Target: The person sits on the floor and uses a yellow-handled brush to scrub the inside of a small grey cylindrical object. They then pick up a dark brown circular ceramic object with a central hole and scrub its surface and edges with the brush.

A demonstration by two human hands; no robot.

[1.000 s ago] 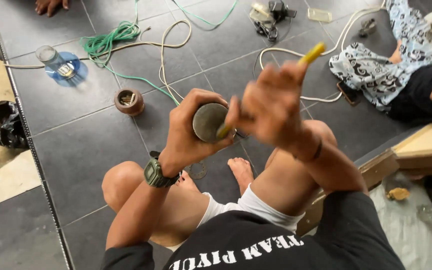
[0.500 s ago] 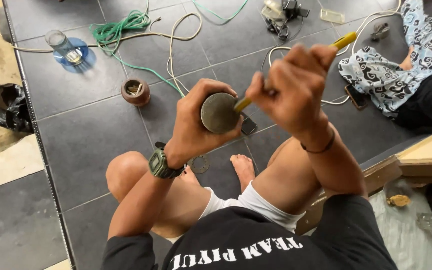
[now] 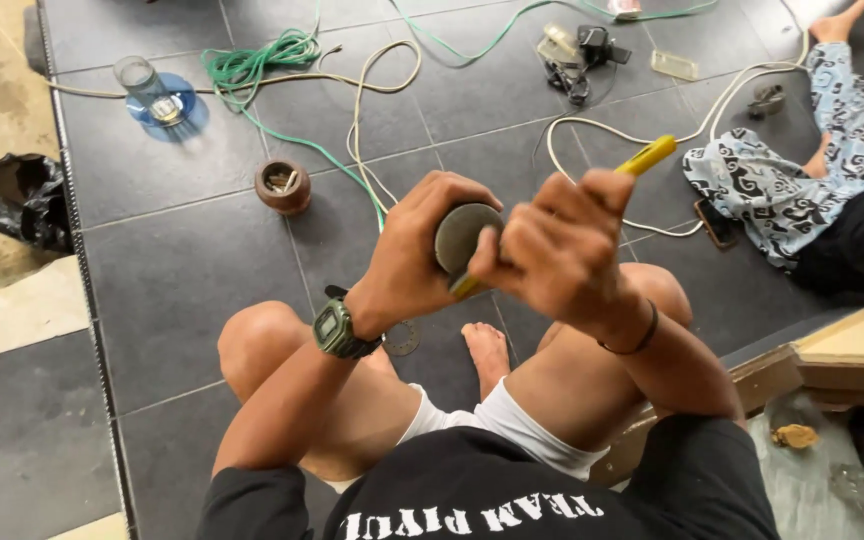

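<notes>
Head view shows the left hand [image 3: 414, 250] wrapped around a short round metal part [image 3: 462, 235], its grip clamped on the side so the flat grey face points toward the camera. The right hand [image 3: 562, 250] is closed tight on a yellow-handled tool [image 3: 647, 155], whose handle sticks out far right while the working end meets the near edge of the part. The part looks rigid, fairly heavy and smooth, likely slippery, so a full wrap around its rim seems the safest hold. Both forearms are raised above bent bare knees, wrists cocked inward, hands touching. A dark wristwatch [image 3: 337, 328] sits on the left wrist. Beyond lie the grey tiled floor [image 3: 182, 270], a small brown pot [image 3: 283, 186], green and cream cables [image 3: 352, 120], and a glass [image 3: 147, 90] far left
</notes>
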